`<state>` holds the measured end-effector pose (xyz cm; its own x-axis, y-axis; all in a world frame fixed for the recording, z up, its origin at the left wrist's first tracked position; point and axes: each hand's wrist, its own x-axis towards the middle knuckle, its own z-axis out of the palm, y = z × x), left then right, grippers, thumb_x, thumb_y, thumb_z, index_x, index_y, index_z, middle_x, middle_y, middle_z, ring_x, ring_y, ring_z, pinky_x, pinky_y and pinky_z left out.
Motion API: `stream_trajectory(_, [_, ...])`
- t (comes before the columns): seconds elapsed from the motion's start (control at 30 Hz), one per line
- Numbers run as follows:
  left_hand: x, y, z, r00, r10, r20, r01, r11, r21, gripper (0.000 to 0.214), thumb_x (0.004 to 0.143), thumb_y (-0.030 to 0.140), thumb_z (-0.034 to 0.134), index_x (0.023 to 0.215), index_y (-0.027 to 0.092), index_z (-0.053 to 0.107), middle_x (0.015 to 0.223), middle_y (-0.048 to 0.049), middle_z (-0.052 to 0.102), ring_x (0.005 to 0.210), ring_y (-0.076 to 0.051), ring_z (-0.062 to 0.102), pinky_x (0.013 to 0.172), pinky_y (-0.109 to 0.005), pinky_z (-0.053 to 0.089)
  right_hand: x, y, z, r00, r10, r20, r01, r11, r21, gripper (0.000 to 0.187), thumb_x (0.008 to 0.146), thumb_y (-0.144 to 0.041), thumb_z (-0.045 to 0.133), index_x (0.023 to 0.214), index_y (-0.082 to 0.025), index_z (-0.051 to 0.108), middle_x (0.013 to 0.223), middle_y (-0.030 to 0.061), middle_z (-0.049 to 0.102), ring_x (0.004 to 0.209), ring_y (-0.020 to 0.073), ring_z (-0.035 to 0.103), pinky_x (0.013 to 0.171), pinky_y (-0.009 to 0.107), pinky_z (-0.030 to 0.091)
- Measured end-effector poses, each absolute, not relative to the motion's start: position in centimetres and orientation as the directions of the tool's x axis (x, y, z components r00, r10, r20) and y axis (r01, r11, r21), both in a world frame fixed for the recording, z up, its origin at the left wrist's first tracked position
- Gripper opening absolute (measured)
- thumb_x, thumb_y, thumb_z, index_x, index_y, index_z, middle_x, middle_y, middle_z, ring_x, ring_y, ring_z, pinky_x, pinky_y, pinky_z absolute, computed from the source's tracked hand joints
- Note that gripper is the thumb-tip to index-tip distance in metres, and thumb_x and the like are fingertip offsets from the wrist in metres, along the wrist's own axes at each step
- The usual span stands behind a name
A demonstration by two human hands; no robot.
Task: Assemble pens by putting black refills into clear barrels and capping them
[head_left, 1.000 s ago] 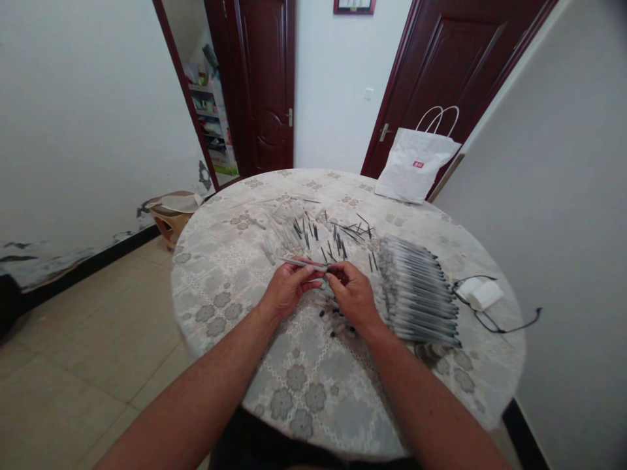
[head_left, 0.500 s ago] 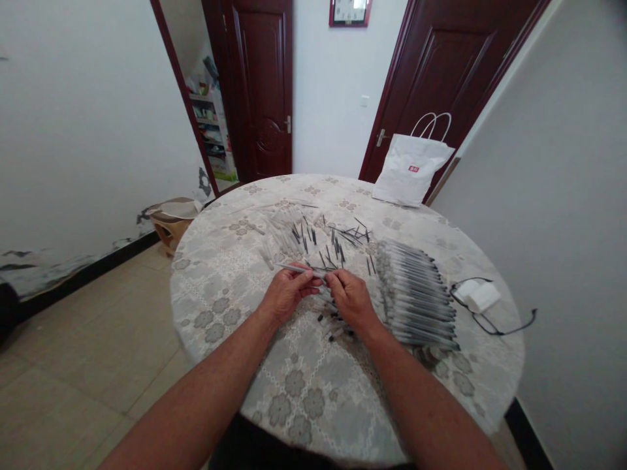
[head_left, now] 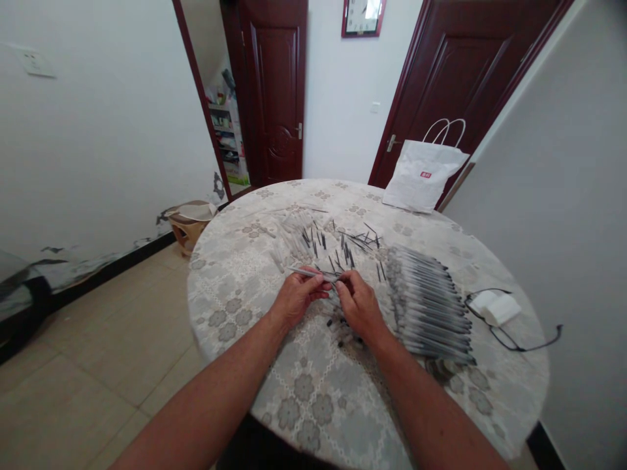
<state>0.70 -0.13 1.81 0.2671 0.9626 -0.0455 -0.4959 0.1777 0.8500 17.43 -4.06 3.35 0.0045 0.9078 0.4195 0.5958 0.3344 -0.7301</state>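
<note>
The left hand (head_left: 301, 297) is gripping a slim grey tube (head_left: 300, 270), with the thumb pressing on it from the near side and the fingers curling beneath. The tube is lying nearly level across those fingers, its left end sticking out past them and its right end pointing toward the right hand (head_left: 361, 301). The right thumb and fingers are bending together at that right end; I cannot tell whether they are pinching the tube itself or some small part, since the tips are hiding it. Both hands are hovering close together over the table (head_left: 264, 313). Small dark-tipped pieces (head_left: 337, 331) are lying below, partly behind the right hand. Dark sticks (head_left: 323, 242) and pale tubes (head_left: 292, 233) are lying scattered beyond the fingers. A row of pens (head_left: 435, 307) is resting beside the right hand, with glasses (head_left: 520, 350) lying farther right.
</note>
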Motion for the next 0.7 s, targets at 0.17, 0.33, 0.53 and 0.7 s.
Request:
stream_trajectory(0.17, [0.7, -0.2, 1.7, 0.312, 0.95, -0.024, -0.472, 0.177, 0.864, 0.033, 0.073, 0.031, 0.085, 0.091, 0.014, 0.063, 0.088, -0.0078, 0.074, 0.078, -0.019, 0.073, 0.071, -0.031, 0.06, 17.6, -3.6, 2.3, -0.019, 0.933, 0.358, 0.59, 0.3, -0.75, 0.039, 0.102, -0.044, 0.035, 0.077, -0.023, 0.056, 0.066, -0.0004, 0.058, 0.061, 0.016, 0.053, 0.059, 0.026, 0.037])
stream_trajectory(0.33, [0.7, -0.3, 1.9, 0.277, 0.961, -0.026, -0.491, 0.165, 0.855, 0.033, 0.073, 0.032, 0.085, 0.091, 0.014, 0.063, 0.086, -0.0076, 0.074, 0.076, -0.018, 0.072, 0.069, -0.03, 0.06, 17.7, -3.6, 2.1, 0.018, 0.938, 0.346, 0.549, 0.28, -0.788, 0.042, 0.103, -0.048, 0.034, 0.08, -0.022, 0.057, 0.067, -0.0007, 0.059, 0.062, 0.016, 0.056, 0.06, 0.026, 0.039])
stream_trajectory(0.53, [0.7, -0.3, 2.1, 0.246, 0.969, -0.026, -0.501, 0.15, 0.852, 0.034, 0.072, 0.032, 0.085, 0.09, 0.014, 0.063, 0.086, -0.0078, 0.074, 0.074, -0.018, 0.072, 0.068, -0.029, 0.059, 17.7, -3.9, 2.7, 0.012, 0.902, 0.432, 0.566, 0.35, -0.747, 0.021, 0.095, -0.04, 0.052, 0.102, -0.02, 0.057, 0.082, 0.0008, 0.065, 0.071, 0.017, 0.058, 0.066, 0.026, 0.041])
stream_trajectory(0.7, [0.7, -0.3, 1.9, 0.278, 0.96, -0.027, -0.481, 0.164, 0.861, 0.033, 0.072, 0.031, 0.086, 0.09, 0.014, 0.063, 0.085, -0.007, 0.074, 0.075, -0.019, 0.072, 0.068, -0.031, 0.06, 17.4, -3.8, 2.6, -0.029, 0.922, 0.387, 0.584, 0.33, -0.742, 0.028, 0.101, -0.039, 0.04, 0.083, -0.023, 0.055, 0.069, -0.0018, 0.058, 0.065, 0.0162, 0.055, 0.063, 0.026, 0.038])
